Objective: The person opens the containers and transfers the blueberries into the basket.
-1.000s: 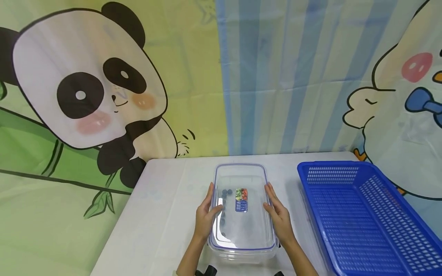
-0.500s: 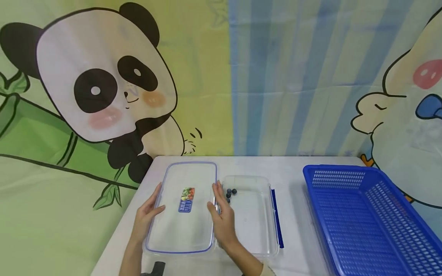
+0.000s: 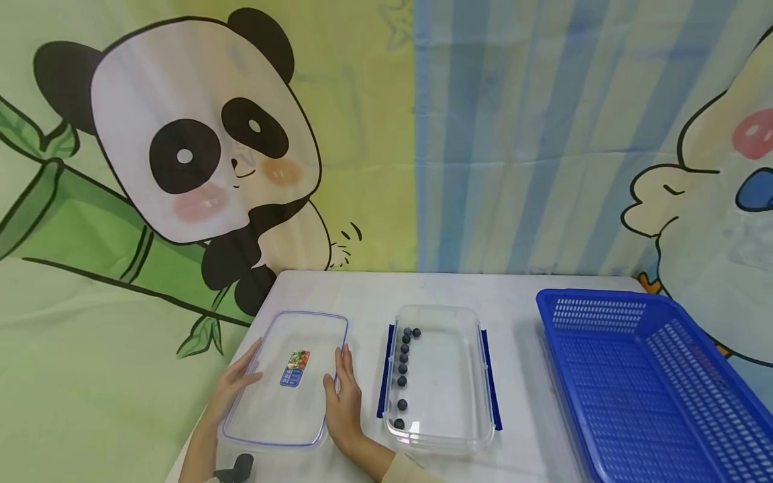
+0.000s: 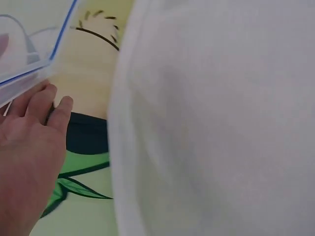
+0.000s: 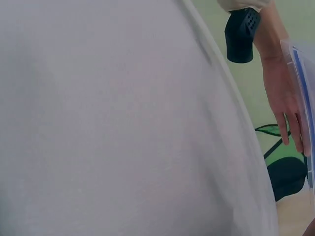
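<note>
Table (image 3: 370, 295) bears clear box (image 3: 448, 379) (dark balls (image 3: 402, 368) inside); left grip (image 3: 227, 390), right grip (image 3: 345, 404) hold lid (image 3: 292, 377).

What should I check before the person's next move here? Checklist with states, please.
1. Lid supported on both sides: ok, left hand on one long side, right hand on the other.
2. Hands free for another item: not ok, both hold the lid.
3. Lid off the box: ok, it is to the box's left.
4. Berries inside the box: ok, mostly lined along its left side.
5. Clips folded outward: ok, at both long sides.
6. Lid touching the table: cannot tell.
</note>
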`<move>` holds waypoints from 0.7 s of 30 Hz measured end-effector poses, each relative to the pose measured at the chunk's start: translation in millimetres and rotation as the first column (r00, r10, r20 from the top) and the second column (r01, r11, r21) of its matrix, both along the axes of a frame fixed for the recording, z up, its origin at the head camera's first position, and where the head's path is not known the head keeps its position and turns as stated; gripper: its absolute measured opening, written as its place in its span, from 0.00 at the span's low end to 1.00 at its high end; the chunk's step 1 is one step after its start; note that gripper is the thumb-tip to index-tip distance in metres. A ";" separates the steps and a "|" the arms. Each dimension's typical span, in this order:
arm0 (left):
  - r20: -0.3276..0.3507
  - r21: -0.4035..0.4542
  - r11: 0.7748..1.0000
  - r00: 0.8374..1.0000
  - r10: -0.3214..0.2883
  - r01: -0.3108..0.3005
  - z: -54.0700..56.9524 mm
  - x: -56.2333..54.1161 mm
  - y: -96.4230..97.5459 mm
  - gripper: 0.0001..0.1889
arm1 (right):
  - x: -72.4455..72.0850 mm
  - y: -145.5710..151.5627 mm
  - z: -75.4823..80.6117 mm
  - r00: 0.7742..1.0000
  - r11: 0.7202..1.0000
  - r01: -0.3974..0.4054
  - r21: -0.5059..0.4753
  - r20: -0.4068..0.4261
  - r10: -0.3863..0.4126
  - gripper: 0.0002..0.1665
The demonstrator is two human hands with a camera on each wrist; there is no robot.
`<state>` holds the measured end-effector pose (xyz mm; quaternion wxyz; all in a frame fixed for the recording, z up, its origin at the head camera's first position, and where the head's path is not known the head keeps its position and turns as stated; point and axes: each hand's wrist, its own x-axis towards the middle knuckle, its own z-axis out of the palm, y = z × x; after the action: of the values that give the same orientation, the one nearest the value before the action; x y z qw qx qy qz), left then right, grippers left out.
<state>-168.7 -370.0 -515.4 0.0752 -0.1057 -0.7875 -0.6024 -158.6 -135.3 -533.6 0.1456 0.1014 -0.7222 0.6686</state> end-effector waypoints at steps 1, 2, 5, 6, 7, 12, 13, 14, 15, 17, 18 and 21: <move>0.003 -0.013 1.000 1.000 0.004 -0.004 -3.8 -5.9 -2.0 0.29 | -3.7 -1.2 -3.5 1.000 1.000 0.006 0.008 0.002 -0.006 0.30; 0.000 -0.017 1.000 1.000 -0.002 0.002 -7.6 -11.6 -3.7 0.29 | -7.3 -2.2 -7.2 1.000 1.000 0.011 0.016 0.002 -0.011 0.29; 0.007 -0.042 0.999 1.000 -0.012 0.012 -20.5 -27.7 -7.4 0.29 | -16.1 -3.0 -17.7 0.999 0.997 0.048 0.060 -0.004 -0.048 0.29; 0.014 -0.049 0.999 1.000 -0.016 0.016 -24.6 -32.6 -7.4 0.29 | -18.9 -2.7 -21.3 0.998 0.995 0.066 0.076 -0.007 -0.065 0.29; 0.026 -0.056 0.998 1.000 -0.014 0.016 -28.5 -36.6 -7.9 0.29 | -21.9 -2.9 -24.9 0.997 0.992 0.082 0.091 -0.008 -0.082 0.29; 0.091 -0.093 0.996 0.996 -0.004 0.012 -40.7 -49.9 -6.8 0.30 | -32.9 -3.1 -37.7 0.990 0.981 0.138 0.137 -0.009 -0.138 0.28; 0.103 -0.097 0.995 0.995 0.000 0.010 -41.7 -51.1 -6.5 0.30 | -33.8 -3.2 -38.8 0.989 0.979 0.145 0.145 -0.009 -0.145 0.28; 0.113 -0.096 0.995 0.994 0.001 0.010 -42.0 -51.9 -6.2 0.30 | -34.4 -3.4 -39.7 0.989 0.977 0.150 0.150 -0.010 -0.150 0.28; 0.122 -0.095 0.995 0.992 -0.003 0.014 -42.4 -52.4 -6.3 0.30 | -34.5 -3.7 -39.8 0.989 0.977 0.150 0.150 -0.007 -0.151 0.28; 0.144 -0.093 0.995 0.990 -0.014 0.028 -42.5 -52.7 -6.4 0.30 | -34.6 -4.3 -40.5 0.987 0.972 0.161 0.170 -0.007 -0.163 0.28; 0.155 -0.091 0.995 0.988 -0.020 0.034 -42.6 -52.7 -6.3 0.30 | -34.4 -4.6 -40.4 0.986 0.970 0.165 0.179 -0.003 -0.167 0.28; 0.172 -0.093 0.994 0.984 -0.037 0.053 -42.9 -53.3 -5.2 0.30 | -35.0 -4.6 -40.3 0.983 0.960 0.181 0.212 -0.014 -0.183 0.28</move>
<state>-222.0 -375.2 -558.3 -0.0112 -0.0752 -0.8169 -0.5718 -193.6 -139.9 -573.9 0.1926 0.0475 -0.7960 0.5719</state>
